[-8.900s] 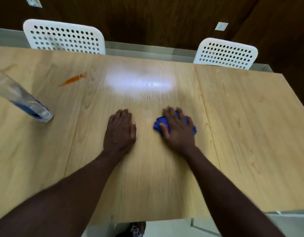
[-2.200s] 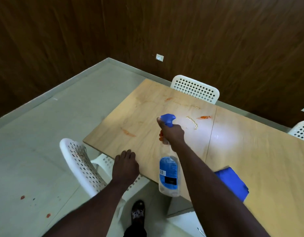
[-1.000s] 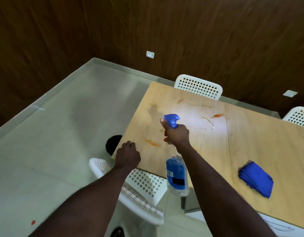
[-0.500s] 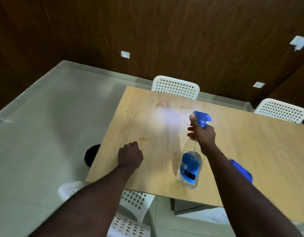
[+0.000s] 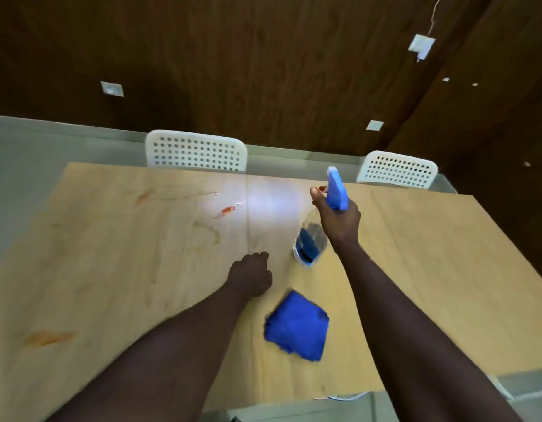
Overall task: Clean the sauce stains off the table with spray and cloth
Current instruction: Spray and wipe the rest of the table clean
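Note:
My right hand grips the neck of a clear spray bottle with a blue trigger head, held just above the wooden table right of centre. My left hand rests on the table as a loose fist, holding nothing. A folded blue cloth lies on the table between my forearms, near the front edge. Orange sauce stains remain: a red streak near the bright light patch, a faint smear farther left, a curved pale smear, and a blurred orange streak at the near left.
Two white perforated chairs stand at the table's far side, one at centre and one at right. Dark wood-panelled walls lie behind them. Grey floor shows at the left and below the table's front edge.
The view has swung right and over the table. My right hand has carried the spray bottle to the right, away from the stains. The blue cloth now lies between my arms.

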